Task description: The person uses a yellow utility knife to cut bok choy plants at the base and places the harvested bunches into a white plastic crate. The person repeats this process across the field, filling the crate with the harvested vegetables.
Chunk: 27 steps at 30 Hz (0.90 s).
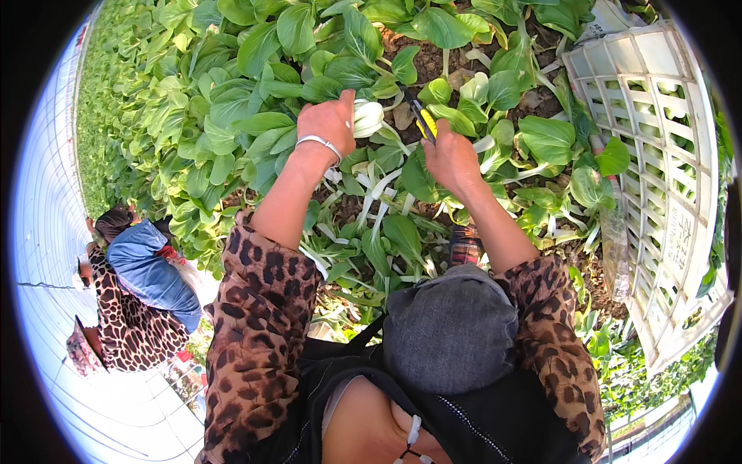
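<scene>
My left hand (pixel 329 123) is closed around a bok choy plant, whose white stem base (pixel 367 118) points right and whose leaves (pixel 269 124) spread out to the left of my wrist. To its right, my right hand (pixel 452 152) grips a yellow and black utility knife (pixel 426 119). The knife's tip end points up and left, apart from the white base, and leaves partly hide it. Loose bok choy leaves and pale stalks (pixel 377 200) lie on the soil below both hands.
A white plastic slatted crate (pixel 649 145) bearing writing stands at the right, with greens visible through its slats. Dense bok choy (pixel 191 104) grows at the upper left. Another person (pixel 139 290) bends over at the far left. My denim-covered knee (pixel 452 330) is below my right arm.
</scene>
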Each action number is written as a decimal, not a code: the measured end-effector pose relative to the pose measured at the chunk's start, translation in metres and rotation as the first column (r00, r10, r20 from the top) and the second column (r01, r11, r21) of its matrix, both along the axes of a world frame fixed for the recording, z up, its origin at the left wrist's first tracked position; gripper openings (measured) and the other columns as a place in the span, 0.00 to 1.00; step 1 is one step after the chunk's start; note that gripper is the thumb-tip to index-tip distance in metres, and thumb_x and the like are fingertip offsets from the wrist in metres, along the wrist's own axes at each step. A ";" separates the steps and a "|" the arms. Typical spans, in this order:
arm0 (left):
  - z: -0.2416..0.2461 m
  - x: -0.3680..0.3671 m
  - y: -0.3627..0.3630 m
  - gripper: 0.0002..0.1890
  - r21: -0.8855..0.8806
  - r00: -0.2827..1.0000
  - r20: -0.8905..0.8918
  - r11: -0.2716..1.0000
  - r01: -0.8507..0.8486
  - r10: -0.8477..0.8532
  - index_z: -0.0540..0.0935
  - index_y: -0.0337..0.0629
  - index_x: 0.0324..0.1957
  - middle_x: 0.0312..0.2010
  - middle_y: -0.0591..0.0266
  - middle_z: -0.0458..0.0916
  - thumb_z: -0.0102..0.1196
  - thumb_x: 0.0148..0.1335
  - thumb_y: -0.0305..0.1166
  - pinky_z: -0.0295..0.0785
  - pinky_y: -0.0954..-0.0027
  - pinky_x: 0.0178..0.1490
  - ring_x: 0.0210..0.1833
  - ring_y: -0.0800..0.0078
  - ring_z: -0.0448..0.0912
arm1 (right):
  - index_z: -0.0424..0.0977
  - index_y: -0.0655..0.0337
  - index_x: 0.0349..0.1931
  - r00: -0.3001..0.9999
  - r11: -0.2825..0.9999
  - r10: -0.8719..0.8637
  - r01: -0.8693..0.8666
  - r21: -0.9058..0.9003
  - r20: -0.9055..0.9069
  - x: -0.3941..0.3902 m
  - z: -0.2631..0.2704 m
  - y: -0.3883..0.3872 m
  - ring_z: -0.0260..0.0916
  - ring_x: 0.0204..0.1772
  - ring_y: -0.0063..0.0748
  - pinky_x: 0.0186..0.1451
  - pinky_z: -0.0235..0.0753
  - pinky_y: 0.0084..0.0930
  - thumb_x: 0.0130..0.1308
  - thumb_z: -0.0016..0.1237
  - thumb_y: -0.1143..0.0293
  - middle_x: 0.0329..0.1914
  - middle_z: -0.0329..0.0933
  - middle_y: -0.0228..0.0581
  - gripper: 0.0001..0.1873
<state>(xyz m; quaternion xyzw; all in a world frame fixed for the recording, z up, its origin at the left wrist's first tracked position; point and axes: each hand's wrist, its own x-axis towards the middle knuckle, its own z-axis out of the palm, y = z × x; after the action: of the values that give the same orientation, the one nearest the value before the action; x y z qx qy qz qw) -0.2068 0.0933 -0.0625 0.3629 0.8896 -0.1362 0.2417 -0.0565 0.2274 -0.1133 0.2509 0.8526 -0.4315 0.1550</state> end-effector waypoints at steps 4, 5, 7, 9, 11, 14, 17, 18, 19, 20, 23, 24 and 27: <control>0.007 -0.001 0.005 0.19 0.014 0.998 0.043 0.999 -0.037 0.036 0.70 0.39 0.44 0.28 0.51 0.81 0.53 0.45 0.25 0.70 0.58 0.42 0.35 0.56 0.80 | 0.61 0.71 0.37 0.995 0.994 -0.100 0.100 0.052 0.008 -0.007 -0.028 0.002 0.72 0.32 0.64 0.38 0.71 0.50 0.59 0.46 0.66 0.25 0.73 0.65 0.16; 0.008 -0.002 0.005 0.19 0.024 0.998 0.046 0.999 -0.034 0.033 0.70 0.38 0.43 0.28 0.51 0.81 0.53 0.45 0.25 0.70 0.58 0.42 0.35 0.56 0.80 | 0.61 0.71 0.37 0.992 0.992 -0.115 0.112 0.057 0.045 -0.010 -0.031 0.002 0.72 0.33 0.63 0.39 0.71 0.49 0.59 0.46 0.65 0.27 0.73 0.65 0.16; 0.008 -0.003 0.004 0.17 0.028 0.998 0.046 0.998 -0.049 0.047 0.71 0.38 0.42 0.28 0.50 0.80 0.53 0.46 0.26 0.71 0.58 0.41 0.35 0.55 0.80 | 0.61 0.72 0.38 0.993 0.996 -0.068 0.061 0.066 0.099 -0.015 -0.032 0.003 0.73 0.37 0.61 0.42 0.72 0.47 0.59 0.45 0.66 0.31 0.74 0.64 0.16; 0.008 -0.003 0.003 0.16 0.034 0.997 0.050 0.998 -0.054 0.053 0.71 0.38 0.41 0.28 0.50 0.80 0.52 0.46 0.26 0.72 0.58 0.40 0.35 0.55 0.80 | 0.62 0.72 0.39 0.990 0.997 -0.034 0.024 0.073 0.138 -0.020 -0.030 0.001 0.74 0.39 0.59 0.44 0.73 0.45 0.59 0.44 0.67 0.33 0.74 0.63 0.16; 0.007 -0.003 0.001 0.16 0.044 0.997 0.061 0.997 -0.056 0.053 0.71 0.38 0.42 0.28 0.49 0.80 0.52 0.47 0.26 0.71 0.58 0.40 0.34 0.55 0.79 | 0.62 0.73 0.39 0.989 0.998 0.003 -0.013 0.067 0.151 -0.024 -0.027 -0.001 0.74 0.40 0.58 0.44 0.73 0.44 0.59 0.44 0.68 0.33 0.75 0.63 0.16; 0.006 -0.002 -0.001 0.26 0.017 0.994 0.086 0.997 -0.070 0.068 0.70 0.42 0.49 0.31 0.49 0.80 0.54 0.43 0.27 0.71 0.59 0.43 0.36 0.55 0.79 | 0.62 0.73 0.39 0.986 0.998 -0.031 0.021 0.065 0.162 -0.026 -0.027 -0.005 0.75 0.40 0.57 0.45 0.74 0.43 0.56 0.43 0.71 0.34 0.75 0.62 0.14; 0.004 0.002 -0.004 0.30 -0.004 0.993 0.092 0.997 -0.072 0.072 0.69 0.44 0.53 0.31 0.49 0.80 0.56 0.41 0.28 0.71 0.60 0.44 0.37 0.55 0.79 | 0.63 0.74 0.40 0.983 0.998 -0.020 0.008 0.066 0.181 -0.029 -0.032 -0.007 0.75 0.40 0.57 0.45 0.74 0.42 0.54 0.44 0.72 0.35 0.75 0.62 0.15; 0.003 0.003 -0.005 0.30 0.006 0.994 0.093 0.998 -0.063 0.062 0.69 0.44 0.53 0.31 0.49 0.80 0.56 0.41 0.28 0.71 0.60 0.44 0.37 0.55 0.79 | 0.63 0.74 0.40 0.984 0.997 -0.018 0.004 0.078 0.176 -0.032 -0.034 -0.006 0.75 0.41 0.57 0.45 0.74 0.42 0.54 0.44 0.73 0.35 0.75 0.61 0.16; 0.003 0.004 -0.005 0.30 -0.006 0.993 0.095 0.998 -0.066 0.066 0.69 0.44 0.53 0.31 0.49 0.80 0.56 0.41 0.28 0.71 0.60 0.43 0.37 0.55 0.79 | 0.63 0.74 0.41 0.981 0.998 0.003 -0.014 0.058 0.194 -0.035 -0.034 -0.005 0.75 0.41 0.57 0.45 0.74 0.42 0.54 0.43 0.73 0.35 0.75 0.61 0.16; 0.002 0.005 -0.005 0.30 -0.006 0.993 0.094 0.998 -0.067 0.067 0.69 0.44 0.53 0.30 0.50 0.80 0.56 0.41 0.28 0.71 0.60 0.43 0.37 0.55 0.79 | 0.63 0.75 0.42 0.981 0.998 0.021 -0.031 0.048 0.194 -0.040 -0.035 -0.004 0.75 0.40 0.57 0.45 0.74 0.41 0.53 0.43 0.73 0.35 0.75 0.61 0.17; 0.005 0.004 -0.003 0.31 -0.010 0.994 0.085 0.998 -0.063 0.063 0.69 0.44 0.53 0.30 0.49 0.80 0.58 0.40 0.29 0.72 0.60 0.43 0.37 0.54 0.79 | 0.66 0.78 0.40 0.944 0.976 0.144 -0.085 -0.202 0.297 -0.052 -0.032 0.004 0.75 0.43 0.52 0.46 0.73 0.38 0.53 0.44 0.71 0.37 0.75 0.60 0.17; 0.008 0.003 -0.004 0.31 -0.016 0.993 0.098 0.998 -0.064 0.065 0.69 0.45 0.53 0.31 0.49 0.80 0.58 0.40 0.29 0.72 0.60 0.43 0.37 0.54 0.79 | 0.67 0.78 0.39 0.907 0.925 0.235 -0.099 -0.366 0.349 -0.050 -0.030 0.006 0.75 0.43 0.51 0.47 0.72 0.38 0.54 0.44 0.70 0.38 0.75 0.61 0.17; 0.026 -0.003 -0.011 0.33 -0.010 0.989 0.106 0.994 -0.106 0.107 0.68 0.46 0.53 0.32 0.49 0.80 0.60 0.38 0.30 0.72 0.59 0.43 0.37 0.53 0.78 | 0.69 0.77 0.39 0.915 0.892 0.338 -0.238 -0.383 0.220 -0.023 -0.020 -0.002 0.75 0.37 0.48 0.45 0.71 0.38 0.56 0.46 0.64 0.39 0.74 0.58 0.20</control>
<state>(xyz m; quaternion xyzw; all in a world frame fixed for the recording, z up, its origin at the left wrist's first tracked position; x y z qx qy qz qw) -0.2096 0.0819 -0.0364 0.3212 0.8932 -0.1054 0.2964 -0.0799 0.2251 -0.1337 0.1476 0.7596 -0.5074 0.3792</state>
